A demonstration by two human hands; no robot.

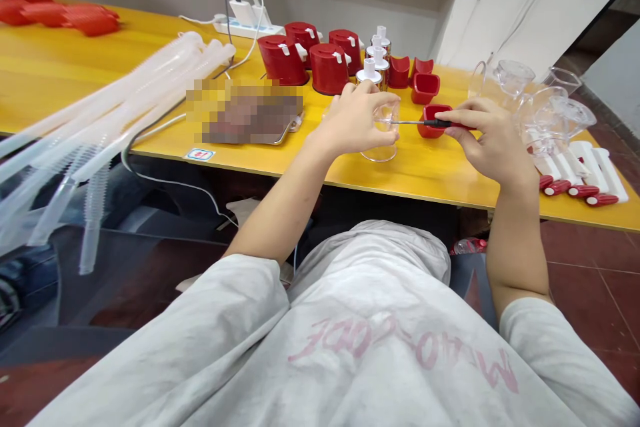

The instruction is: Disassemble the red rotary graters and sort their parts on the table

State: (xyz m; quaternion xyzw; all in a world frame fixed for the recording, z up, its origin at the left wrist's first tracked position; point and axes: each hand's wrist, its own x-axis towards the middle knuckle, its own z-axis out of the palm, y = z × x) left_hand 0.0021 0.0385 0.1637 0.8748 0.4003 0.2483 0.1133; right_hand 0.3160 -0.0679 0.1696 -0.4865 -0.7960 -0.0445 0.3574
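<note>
My left hand (356, 119) is closed around a clear plastic cup-like part (384, 151) just above the yellow table (295, 163). In my right hand (493, 140) is a screwdriver (434, 123) with a black and red handle. Its thin metal shaft lies level and points left, with the tip at the clear part. Whether a screw sits at the tip is too small to tell. Just behind the screwdriver stands a small red square cup (431, 131). My fingers cover part of the clear piece.
Red housings (329, 72) and silver cylinders with white tops (369, 73) stand behind my left hand. Clear parts (555, 113) and white pieces with red ends (600, 167) lie at right. Translucent tubes (125, 107) overhang the front edge at left, near a tablet-like device (250, 123) and cables.
</note>
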